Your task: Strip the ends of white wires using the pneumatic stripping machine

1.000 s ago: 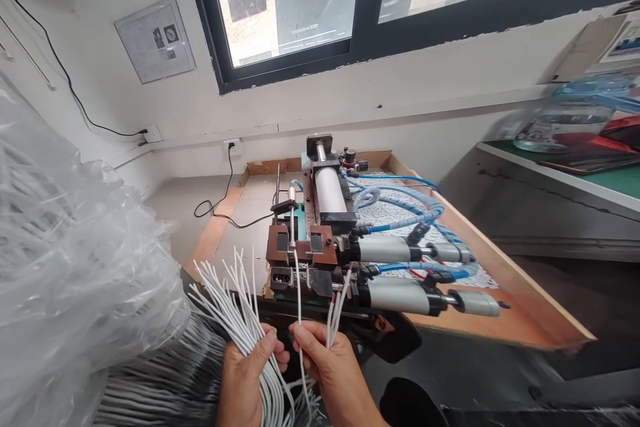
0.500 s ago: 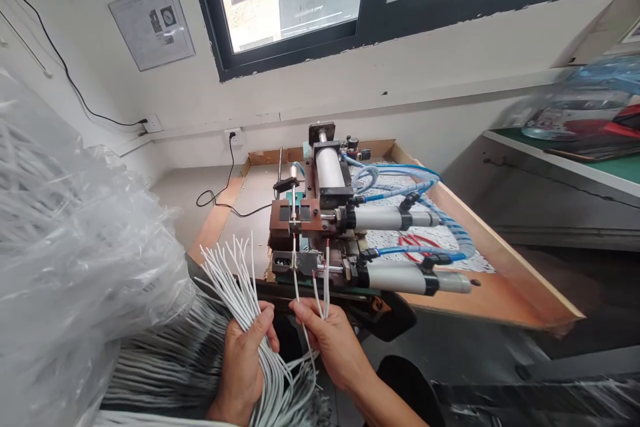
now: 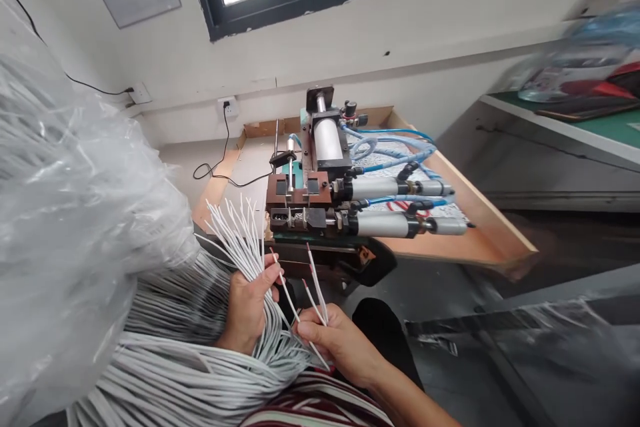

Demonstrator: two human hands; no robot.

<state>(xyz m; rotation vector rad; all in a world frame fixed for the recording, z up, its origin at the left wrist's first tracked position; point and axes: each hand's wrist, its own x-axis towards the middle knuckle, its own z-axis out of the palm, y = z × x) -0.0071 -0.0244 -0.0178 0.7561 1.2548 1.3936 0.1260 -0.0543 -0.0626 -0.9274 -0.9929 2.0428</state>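
My left hand [image 3: 250,303] is closed around a fanned bundle of white wires [image 3: 239,243], whose free ends point up. Lower right of it, my right hand [image 3: 333,337] pinches several separate white wires [image 3: 319,293] with reddish tips. One of these wires slants up-left to the fingers of my left hand. Both hands are in front of the pneumatic machine [image 3: 300,197], apart from it. The machine has brown and dark clamp blocks and silver cylinders [image 3: 383,223] on its right.
A large clear plastic bag [image 3: 100,213] of wires fills the left side. More wires [image 3: 200,373] lie across the lap. A wooden-edged tray [image 3: 480,227] surrounds the machine; a green shelf [image 3: 600,123] stands at right. Blue hoses [image 3: 390,153] loop behind the cylinders.
My right hand has drawn its wires down out of the machine, and their reddish tips now show in the open. The wire bundle stays in my left hand. The view has tilted downward.
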